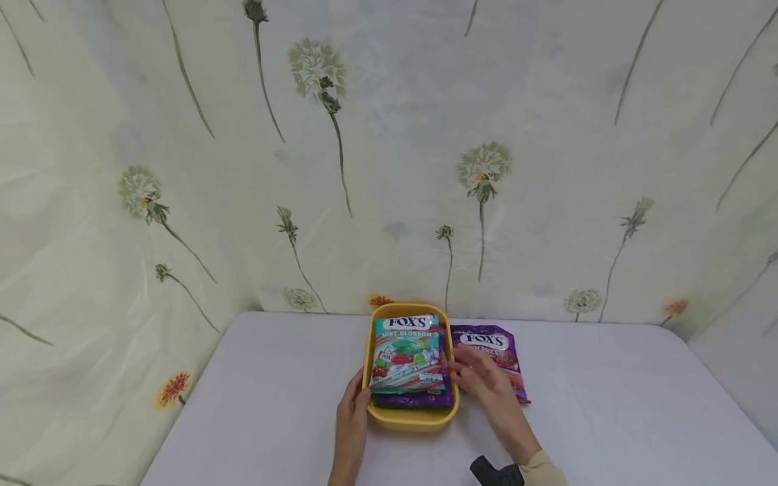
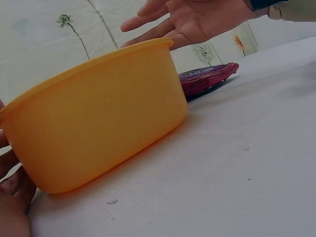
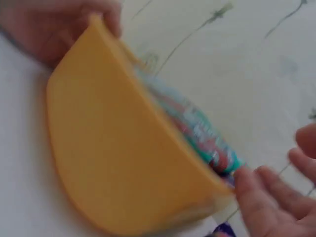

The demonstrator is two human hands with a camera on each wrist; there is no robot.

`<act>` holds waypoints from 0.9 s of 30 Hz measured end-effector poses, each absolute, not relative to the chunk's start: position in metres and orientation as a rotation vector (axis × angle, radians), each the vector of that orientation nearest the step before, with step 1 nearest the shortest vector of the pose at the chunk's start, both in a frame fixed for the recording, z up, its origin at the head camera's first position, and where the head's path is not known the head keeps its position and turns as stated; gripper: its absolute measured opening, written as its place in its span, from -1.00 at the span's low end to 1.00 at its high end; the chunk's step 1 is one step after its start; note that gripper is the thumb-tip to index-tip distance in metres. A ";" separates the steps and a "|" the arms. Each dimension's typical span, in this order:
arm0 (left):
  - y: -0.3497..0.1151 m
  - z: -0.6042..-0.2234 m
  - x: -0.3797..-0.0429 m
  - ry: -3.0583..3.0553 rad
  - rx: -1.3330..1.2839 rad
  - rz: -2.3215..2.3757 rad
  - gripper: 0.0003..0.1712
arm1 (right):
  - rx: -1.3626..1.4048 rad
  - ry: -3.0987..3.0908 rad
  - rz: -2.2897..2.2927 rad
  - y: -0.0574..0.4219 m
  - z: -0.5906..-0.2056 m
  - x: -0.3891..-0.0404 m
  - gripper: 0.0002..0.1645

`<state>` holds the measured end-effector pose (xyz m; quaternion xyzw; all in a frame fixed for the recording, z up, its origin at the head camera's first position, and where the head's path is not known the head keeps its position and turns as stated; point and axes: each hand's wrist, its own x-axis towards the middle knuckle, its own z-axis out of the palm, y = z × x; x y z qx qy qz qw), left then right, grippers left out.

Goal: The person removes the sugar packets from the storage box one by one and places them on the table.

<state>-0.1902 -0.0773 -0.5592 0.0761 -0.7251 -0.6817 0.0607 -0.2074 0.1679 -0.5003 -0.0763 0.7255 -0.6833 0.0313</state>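
A yellow plastic tub [image 1: 412, 422] stands on the table with candy bags in it. On top lies a teal Fox's Mint Blossom bag [image 1: 406, 358], over a purple bag [image 1: 413, 400] that is mostly covered. My left hand [image 1: 351, 418] holds the tub's left side, its thumb by the rim. At the right rim is my right hand [image 1: 494, 391], its fingers extended and loosely spread at the edge. Another purple Fox's bag [image 1: 509, 360], partly hidden by that hand, lies flat on the table right of the tub. The right wrist view is blurred.
A white cloth covers the table [image 1: 608, 405]. Behind it hangs a pale curtain [image 1: 389, 169] printed with dandelions, close to the tub's far end. A dark strap [image 1: 498, 472] sits at my right wrist.
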 end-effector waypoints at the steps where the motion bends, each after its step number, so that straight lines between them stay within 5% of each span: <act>1: -0.077 -0.559 -0.190 -2.194 0.231 -2.060 -0.40 | -0.210 2.201 -2.094 0.167 -0.497 -0.207 -0.40; 27: -0.076 -0.555 -0.189 -2.234 0.308 -2.046 -0.41 | -0.021 2.106 -2.142 0.121 -0.474 -0.200 -0.46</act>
